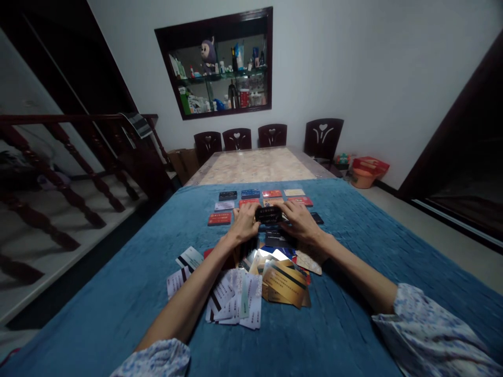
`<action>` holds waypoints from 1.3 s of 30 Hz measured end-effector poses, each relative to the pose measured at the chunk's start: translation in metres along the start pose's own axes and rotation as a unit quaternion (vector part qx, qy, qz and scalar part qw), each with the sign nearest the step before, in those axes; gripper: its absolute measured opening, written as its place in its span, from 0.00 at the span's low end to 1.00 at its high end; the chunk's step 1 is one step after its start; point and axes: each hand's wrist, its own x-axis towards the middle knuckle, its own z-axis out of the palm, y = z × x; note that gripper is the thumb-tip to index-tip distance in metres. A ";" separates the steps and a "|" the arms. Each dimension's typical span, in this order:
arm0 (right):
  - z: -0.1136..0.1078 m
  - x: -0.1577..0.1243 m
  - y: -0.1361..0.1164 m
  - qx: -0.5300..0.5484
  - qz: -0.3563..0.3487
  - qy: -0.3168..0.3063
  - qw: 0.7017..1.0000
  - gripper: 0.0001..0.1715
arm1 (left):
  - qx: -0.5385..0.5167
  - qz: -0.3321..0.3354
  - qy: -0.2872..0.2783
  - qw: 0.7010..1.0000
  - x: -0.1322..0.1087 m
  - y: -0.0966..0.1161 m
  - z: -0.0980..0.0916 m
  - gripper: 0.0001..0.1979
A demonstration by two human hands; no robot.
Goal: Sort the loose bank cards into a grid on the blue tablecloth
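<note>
Both my left hand and my right hand pinch a black card or small stack by its two ends, tilted up above the cloth. Beyond and beside my hands lie rows of cards, among them a red card, a blue one and a cream one. Nearer to me is a loose, overlapping pile with gold cards, white cards and a dark card. My left forearm covers part of the pile.
A blue cloth covers the near part of the table, with the bare patterned tabletop beyond. Dark chairs stand at the far end. On the right floor is an orange bucket; a wooden railing runs along the left.
</note>
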 end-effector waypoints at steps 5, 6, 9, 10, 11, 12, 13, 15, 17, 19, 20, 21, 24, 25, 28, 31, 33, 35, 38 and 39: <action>0.000 -0.001 0.003 0.007 -0.011 0.029 0.999 0.31 | 0.038 0.010 -0.002 0.999 -0.002 0.003 -0.004 0.26; 0.000 -0.001 0.003 0.010 -0.012 0.032 0.999 0.31 | 0.044 0.014 -0.003 0.999 -0.002 0.003 -0.004 0.26; 0.000 -0.002 0.003 0.018 -0.015 0.034 0.999 0.31 | 0.056 0.027 -0.003 0.998 -0.002 0.001 -0.004 0.27; 0.000 -0.002 0.004 0.020 -0.016 0.033 0.999 0.31 | 0.060 0.031 -0.004 0.998 -0.002 0.001 -0.004 0.27; 0.000 -0.002 0.004 0.022 -0.019 0.031 0.999 0.30 | 0.064 0.034 -0.005 0.997 -0.003 0.001 -0.004 0.27; 0.000 -0.002 0.005 0.024 -0.022 0.030 0.999 0.30 | 0.069 0.036 -0.007 0.997 -0.003 0.000 -0.004 0.26; 0.000 -0.002 0.005 0.026 -0.025 0.028 0.999 0.30 | 0.074 0.038 -0.011 0.996 -0.003 0.000 -0.005 0.26; 0.000 -0.003 0.007 0.030 -0.030 0.025 0.999 0.30 | 0.084 0.037 -0.020 0.996 -0.003 0.001 -0.006 0.25; 0.001 -0.003 0.008 0.035 -0.032 0.022 0.999 0.30 | 0.093 0.038 -0.026 0.995 -0.002 0.001 -0.006 0.25; 0.002 -0.003 0.009 0.040 -0.034 0.016 0.998 0.30 | 0.101 0.042 -0.028 0.994 -0.002 0.000 -0.006 0.25; 0.002 -0.003 0.009 0.044 -0.034 0.012 0.998 0.30 | 0.105 0.045 -0.029 0.993 -0.001 0.000 -0.005 0.25; 0.003 -0.003 0.010 0.047 -0.035 0.008 0.998 0.29 | 0.108 0.047 -0.031 0.993 -0.001 -0.001 -0.005 0.24; 0.004 -0.003 0.011 0.055 -0.035 -0.006 0.998 0.28 | 0.120 0.052 -0.044 0.990 -0.001 -0.002 -0.005 0.23; 0.004 -0.003 0.011 0.056 -0.036 -0.009 0.998 0.28 | 0.126 0.054 -0.049 0.989 -0.001 -0.001 -0.005 0.23; 0.003 0.001 0.010 0.065 -0.043 -0.018 0.997 0.26 | 0.145 0.051 -0.066 0.986 -0.002 0.000 -0.009 0.22; 0.001 0.008 0.009 0.073 -0.056 -0.038 0.995 0.27 | 0.160 0.034 -0.094 0.982 -0.002 0.002 -0.017 0.22; 0.000 0.015 0.009 0.075 -0.062 -0.056 0.994 0.27 | 0.169 0.026 -0.110 0.979 -0.001 0.002 -0.023 0.21; -0.001 0.022 0.010 0.079 -0.068 -0.071 0.992 0.28 | 0.174 0.024 -0.120 0.977 0.000 0.000 -0.028 0.21; 0.000 0.033 0.010 0.091 -0.076 -0.091 0.989 0.29 | 0.181 0.028 -0.129 0.975 0.001 -0.007 -0.034 0.17; 0.000 0.037 0.009 0.093 -0.078 -0.100 0.988 0.29 | 0.184 0.031 -0.130 0.974 0.001 -0.010 -0.035 0.16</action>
